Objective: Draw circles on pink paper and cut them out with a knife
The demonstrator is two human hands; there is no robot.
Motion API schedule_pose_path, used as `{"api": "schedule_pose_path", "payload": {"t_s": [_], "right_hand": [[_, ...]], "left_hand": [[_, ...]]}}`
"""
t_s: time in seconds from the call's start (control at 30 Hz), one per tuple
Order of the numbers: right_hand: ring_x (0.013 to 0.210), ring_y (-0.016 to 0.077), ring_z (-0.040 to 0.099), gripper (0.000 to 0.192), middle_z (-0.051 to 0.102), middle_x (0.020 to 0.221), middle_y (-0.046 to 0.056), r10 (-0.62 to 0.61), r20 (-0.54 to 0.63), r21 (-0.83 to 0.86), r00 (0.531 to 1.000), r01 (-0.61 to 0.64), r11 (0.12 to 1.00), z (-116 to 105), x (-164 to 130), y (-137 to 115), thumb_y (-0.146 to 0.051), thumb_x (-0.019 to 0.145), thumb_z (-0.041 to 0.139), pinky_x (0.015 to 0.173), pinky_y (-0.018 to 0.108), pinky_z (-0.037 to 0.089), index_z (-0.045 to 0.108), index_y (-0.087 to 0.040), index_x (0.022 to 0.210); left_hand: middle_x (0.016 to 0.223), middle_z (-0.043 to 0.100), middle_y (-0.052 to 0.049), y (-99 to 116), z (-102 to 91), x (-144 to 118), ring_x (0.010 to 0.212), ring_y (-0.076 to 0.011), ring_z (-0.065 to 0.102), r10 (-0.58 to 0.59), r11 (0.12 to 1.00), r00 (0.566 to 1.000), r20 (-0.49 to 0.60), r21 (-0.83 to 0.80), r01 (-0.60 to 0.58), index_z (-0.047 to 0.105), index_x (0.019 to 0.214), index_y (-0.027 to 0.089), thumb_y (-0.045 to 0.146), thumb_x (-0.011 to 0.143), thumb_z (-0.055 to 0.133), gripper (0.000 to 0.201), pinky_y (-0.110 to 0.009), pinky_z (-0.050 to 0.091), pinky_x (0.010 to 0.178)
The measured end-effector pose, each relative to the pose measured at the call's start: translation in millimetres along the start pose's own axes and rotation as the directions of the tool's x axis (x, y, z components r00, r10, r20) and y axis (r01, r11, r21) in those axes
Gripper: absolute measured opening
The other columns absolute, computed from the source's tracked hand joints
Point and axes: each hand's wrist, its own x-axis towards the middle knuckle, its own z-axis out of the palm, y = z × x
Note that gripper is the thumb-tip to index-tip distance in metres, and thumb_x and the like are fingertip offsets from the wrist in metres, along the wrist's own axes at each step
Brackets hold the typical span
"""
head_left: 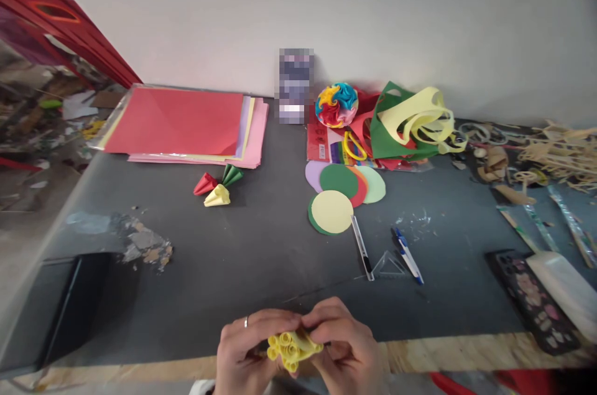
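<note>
1. Two hands work together at the near edge of the dark table (261, 246): the left hand (245, 354) and the right hand (347, 348) both hold one yellow rolled-paper piece (291, 348) between them.
2. Fingers of both hands are curled closed around the piece; the thumbs press on its top, and the curled ends of the paper rolls show in the gap between the hands. A ring (245, 321) sits on one finger of the left hand.
3. Farther on the table lie three small folded paper cones (217, 186), red, green and yellow, close to each other.
4. Behind them a stack of coloured paper sheets (186, 124) lies flat, with a red sheet on top.
5. Near the middle, several paper circles (342, 193) overlap; a pale yellow one is nearest.
6. Just beside the circles lie a utility knife (361, 249), a clear triangle ruler (387, 265) and a blue pen (408, 256).
7. At the wall rests a multicoloured paper ball (336, 104), and next to it green and yellow paper scraps (413, 121).
8. At the right a phone with a flower case (532, 298) lies flat.
</note>
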Motion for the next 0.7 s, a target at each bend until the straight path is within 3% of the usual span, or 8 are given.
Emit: {"api": "schedule_pose_path", "payload": {"t_s": [0.2, 0.37, 0.53, 0.7], "right_hand": [[0.059, 0.0169, 0.064, 0.011, 0.074, 0.07, 0.0, -0.002, -0.087, -0.029, 0.996, 0.0, 1.0, 5, -9, 4, -0.037, 0.09, 0.078, 0.048, 0.028, 0.052, 0.07, -0.03, 0.09], [0.055, 0.0156, 0.06, 0.009, 0.071, 0.066, -0.002, -0.081, -0.101, -0.029, 0.992, 0.078, 0.997, 4, -9, 10, -0.035, 0.093, 0.074, 0.05, 0.027, 0.051, 0.072, -0.029, 0.086], [0.051, 0.0152, 0.056, 0.019, 0.07, 0.062, -0.003, -0.048, -0.13, 0.005, 0.99, 0.049, 0.999, 6, -3, 7, -0.037, 0.089, 0.079, 0.049, 0.028, 0.048, 0.067, -0.026, 0.078], [0.051, 0.0135, 0.057, 0.021, 0.068, 0.059, -0.003, -0.042, -0.097, -0.014, 0.994, 0.041, 0.999, 8, -1, 4, -0.029, 0.088, 0.08, 0.048, 0.025, 0.048, 0.066, -0.024, 0.073]], "left_hand": [[0.089, 0.083, -0.004, -1, 2.9, 0, 0.079, -0.0226, 0.08, 0.031, 0.999, 0.999, -0.018, -0.024, -0.031, 0.076, 0.105, 0.029, 0.043, 0.07, 0.087, 0.04, -0.025, 0.066, 0.072], [0.08, 0.079, -0.002, -5, 9.5, -5, 0.073, -0.0224, 0.077, 0.051, 0.996, 0.999, 0.001, -0.069, -0.051, 0.072, 0.096, 0.03, 0.048, 0.075, 0.085, 0.032, -0.031, 0.066, 0.069], [0.077, 0.076, -0.002, -8, 16.6, -8, 0.07, -0.0224, 0.074, 0.101, 0.993, 0.994, -0.032, -0.065, -0.103, 0.069, 0.102, 0.031, 0.052, 0.076, 0.083, 0.037, -0.034, 0.065, 0.065], [0.073, 0.072, -0.003, -3, 20.9, -3, 0.071, -0.0198, 0.072, 0.129, 0.991, 0.99, -0.061, -0.031, -0.131, 0.068, 0.098, 0.028, 0.039, 0.087, 0.074, 0.016, -0.031, 0.062, 0.064]]}}
